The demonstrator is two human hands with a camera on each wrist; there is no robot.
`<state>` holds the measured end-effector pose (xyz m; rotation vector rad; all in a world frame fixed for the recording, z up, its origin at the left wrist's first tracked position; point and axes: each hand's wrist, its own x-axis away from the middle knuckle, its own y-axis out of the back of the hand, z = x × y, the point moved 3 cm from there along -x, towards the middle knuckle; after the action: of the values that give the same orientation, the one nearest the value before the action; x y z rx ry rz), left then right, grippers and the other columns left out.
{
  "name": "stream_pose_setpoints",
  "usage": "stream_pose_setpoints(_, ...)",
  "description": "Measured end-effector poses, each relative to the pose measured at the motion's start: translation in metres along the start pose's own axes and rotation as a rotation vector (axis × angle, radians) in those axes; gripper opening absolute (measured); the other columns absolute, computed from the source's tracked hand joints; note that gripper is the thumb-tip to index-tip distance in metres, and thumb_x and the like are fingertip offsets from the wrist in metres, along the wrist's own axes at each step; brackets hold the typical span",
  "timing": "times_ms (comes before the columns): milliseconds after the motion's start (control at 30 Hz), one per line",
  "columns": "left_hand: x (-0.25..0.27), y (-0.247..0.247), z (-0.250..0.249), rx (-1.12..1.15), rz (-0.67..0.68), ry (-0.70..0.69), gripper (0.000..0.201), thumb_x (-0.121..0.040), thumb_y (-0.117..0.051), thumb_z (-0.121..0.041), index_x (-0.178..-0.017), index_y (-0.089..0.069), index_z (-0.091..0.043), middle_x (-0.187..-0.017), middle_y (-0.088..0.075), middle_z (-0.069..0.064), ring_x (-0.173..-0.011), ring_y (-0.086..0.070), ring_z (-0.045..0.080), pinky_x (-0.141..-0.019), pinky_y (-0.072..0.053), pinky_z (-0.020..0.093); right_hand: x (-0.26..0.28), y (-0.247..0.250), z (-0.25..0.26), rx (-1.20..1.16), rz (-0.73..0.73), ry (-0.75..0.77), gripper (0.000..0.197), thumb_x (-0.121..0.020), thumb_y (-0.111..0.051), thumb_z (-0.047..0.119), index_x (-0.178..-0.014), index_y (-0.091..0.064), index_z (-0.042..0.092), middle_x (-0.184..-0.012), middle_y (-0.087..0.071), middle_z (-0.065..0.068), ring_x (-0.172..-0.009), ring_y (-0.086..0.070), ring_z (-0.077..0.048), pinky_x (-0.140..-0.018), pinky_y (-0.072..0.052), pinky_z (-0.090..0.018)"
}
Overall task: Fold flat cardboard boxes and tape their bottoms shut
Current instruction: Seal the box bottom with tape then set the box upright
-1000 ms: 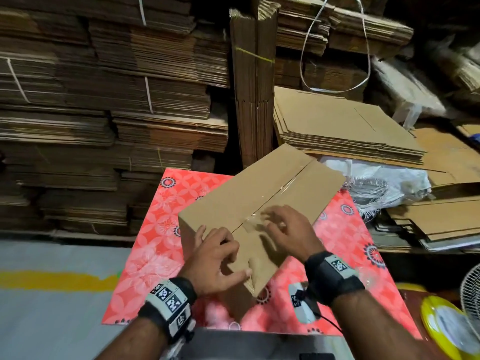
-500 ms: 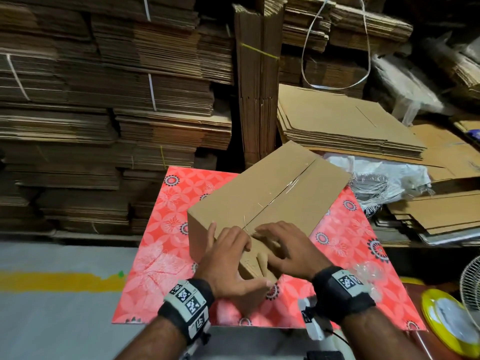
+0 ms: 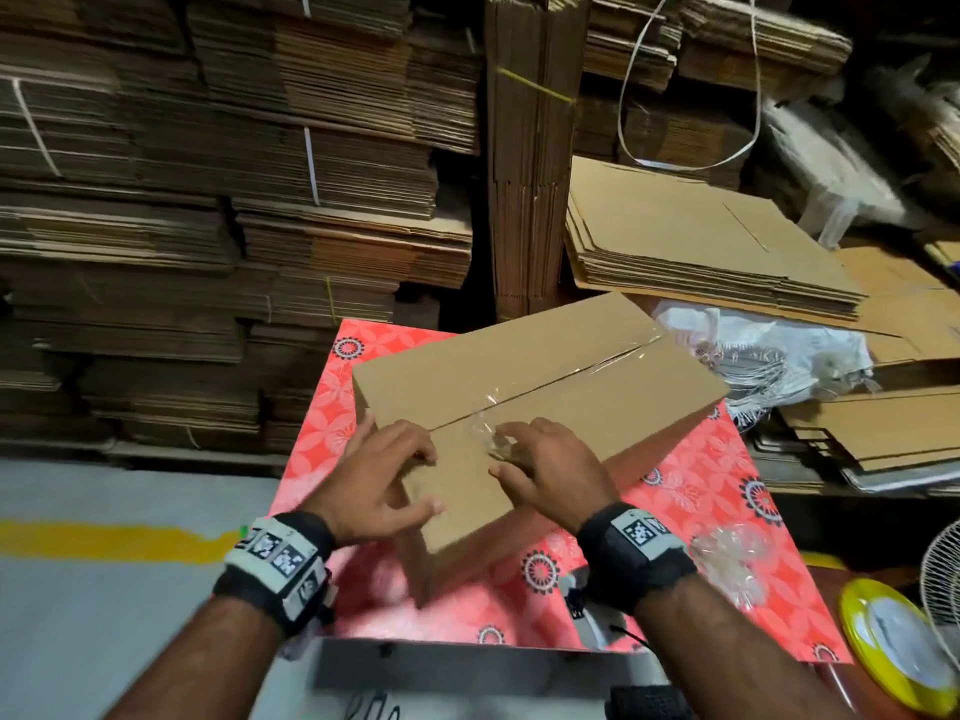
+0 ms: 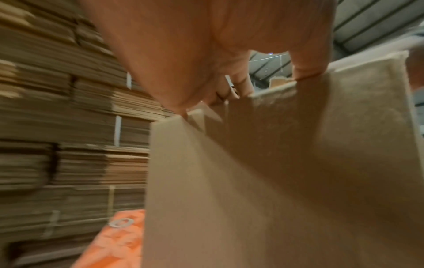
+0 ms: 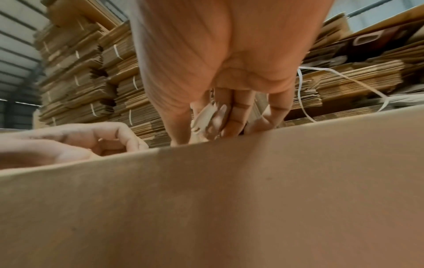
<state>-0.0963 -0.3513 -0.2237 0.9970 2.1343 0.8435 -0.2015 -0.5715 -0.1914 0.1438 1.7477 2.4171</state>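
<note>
A folded cardboard box (image 3: 545, 387) lies bottom up on the red patterned table (image 3: 691, 491), with clear tape (image 3: 597, 363) running along its centre seam. My left hand (image 3: 379, 475) sits over the box's near left corner; its bent fingers and thumb press on the top. The left wrist view shows those fingertips (image 4: 307, 72) on the box's (image 4: 275, 163) upper edge. My right hand (image 3: 545, 465) rests on top near the seam, its fingers pinching a crumpled scrap of clear tape (image 3: 491, 441), seen between the fingers (image 5: 206, 119) in the right wrist view.
Tall stacks of bundled flat cardboard (image 3: 208, 200) wall in the back and left. A pile of flat boxes (image 3: 701, 241) and a white sack (image 3: 769, 350) lie at the right. A yellow tape roll (image 3: 893, 646), a fan (image 3: 943, 574) and crumpled plastic (image 3: 732, 563) sit near right.
Both hands have come up from the box's near end onto its top. The right hand now has a crumpled tape scrap at its fingers. The box has turned slightly.
</note>
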Motion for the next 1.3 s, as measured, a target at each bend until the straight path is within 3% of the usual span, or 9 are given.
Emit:
stream_pose_setpoints(100,0.002,0.022,0.021,-0.075,-0.016,0.026,0.029,-0.081,-0.059,-0.038,-0.11,-0.058,-0.031,-0.114,-0.053,-0.015,-0.111,-0.054,0.008,-0.109,-0.035,0.06,-0.009,0.002,0.007,-0.051,-0.055,-0.015,0.032,-0.096,-0.06,0.043,-0.123,-0.068,0.029,-0.096,-0.057,0.003,-0.096,-0.062,-0.023,-0.078,-0.048,-0.034)
stream_pose_setpoints(267,-0.009,0.017,-0.002,-0.435,-0.014,0.262,0.036,-0.08,-0.051,-0.022,-0.115,-0.055,-0.026,-0.117,-0.048,-0.004,-0.111,-0.055,0.022,-0.112,-0.033,0.05,-0.021,0.008,0.001,-0.037,-0.239,-0.06,0.022,-0.094,-0.054,0.04,-0.107,-0.07,0.033,-0.1,-0.053,0.005,-0.101,-0.053,-0.021,-0.081,-0.05,-0.042)
stream_pose_setpoints(367,-0.024,-0.001,-0.025,-0.497,-0.059,0.381,0.055,-0.078,-0.047,-0.034,-0.129,-0.053,-0.017,-0.139,-0.044,0.008,-0.134,-0.042,0.031,-0.114,-0.03,0.051,-0.031,0.013,-0.001,0.082,-0.224,-0.156,0.031,-0.093,-0.052,0.045,-0.119,-0.065,0.036,-0.128,-0.055,0.005,-0.126,-0.043,-0.018,-0.096,-0.034,-0.043)
stream_pose_setpoints(533,-0.035,-0.019,-0.027,-0.525,0.03,0.622,0.094,-0.087,-0.009,-0.066,-0.161,-0.012,-0.009,-0.169,-0.002,0.018,-0.156,-0.001,0.033,-0.126,-0.002,0.051,-0.051,0.009,0.008,0.092,-0.222,-0.16,0.047,-0.082,-0.052,0.067,-0.113,-0.055,0.031,-0.122,-0.057,0.008,-0.118,-0.045,-0.017,-0.091,-0.038,-0.041)
stream_pose_setpoints(700,-0.033,-0.024,-0.02,-0.576,0.074,0.597,0.092,-0.092,-0.01,-0.072,-0.162,-0.011,-0.013,-0.169,-0.001,0.017,-0.157,0.0,0.032,-0.125,0.0,0.054,-0.071,0.004,0.025,0.198,-0.212,-0.247,0.06,-0.081,-0.05,0.077,-0.119,-0.05,0.03,-0.12,-0.055,0.003,-0.112,-0.051,-0.024,-0.088,-0.045,-0.049)
stream_pose_setpoints(867,-0.023,-0.01,-0.011,-0.625,0.114,0.506,0.092,-0.09,-0.009,-0.077,-0.162,-0.02,-0.021,-0.17,-0.008,0.008,-0.157,-0.007,0.025,-0.122,0.002,0.06,-0.079,0.002,0.021,0.262,-0.164,-0.225,0.022,-0.1,-0.049,0.05,-0.115,-0.051,0.034,-0.119,-0.06,0.002,-0.111,-0.051,-0.025,-0.09,-0.042,-0.05)
stream_pose_setpoints(1033,-0.019,0.007,0.01,-0.636,0.167,0.431,0.093,-0.088,-0.007,-0.079,-0.162,-0.015,-0.024,-0.171,-0.003,0.003,-0.157,-0.001,0.018,-0.121,0.005,0.056,-0.051,0.022,-0.009,-0.032,-0.272,-0.319,0.001,-0.102,-0.044,0.031,-0.101,-0.044,0.031,-0.086,-0.06,0.002,-0.087,-0.056,-0.027,-0.081,-0.045,-0.043)
stream_pose_setpoints(1133,-0.018,0.019,0.022,-0.651,0.175,0.361,0.094,-0.088,-0.008,-0.08,-0.162,-0.018,-0.023,-0.171,-0.004,0.002,-0.157,-0.003,0.017,-0.122,0.011,0.055,-0.026,0.041,-0.051,-0.33,-0.445,-0.492,0.008,-0.102,-0.045,0.024,-0.105,-0.044,0.031,-0.081,-0.064,-0.007,-0.075,-0.06,-0.031,-0.072,-0.054,-0.042)
stream_pose_setpoints(1300,-0.03,0.027,0.009,-0.611,0.207,0.381,0.091,-0.085,-0.01,-0.071,-0.158,-0.026,-0.018,-0.169,-0.014,0.007,-0.156,-0.01,0.02,-0.12,0.014,0.055,-0.017,0.055,-0.087,-0.355,-0.495,-0.55,0.038,-0.101,-0.05,0.015,-0.135,-0.036,0.021,-0.095,-0.069,-0.016,-0.089,-0.066,-0.038,-0.074,-0.046,-0.04)
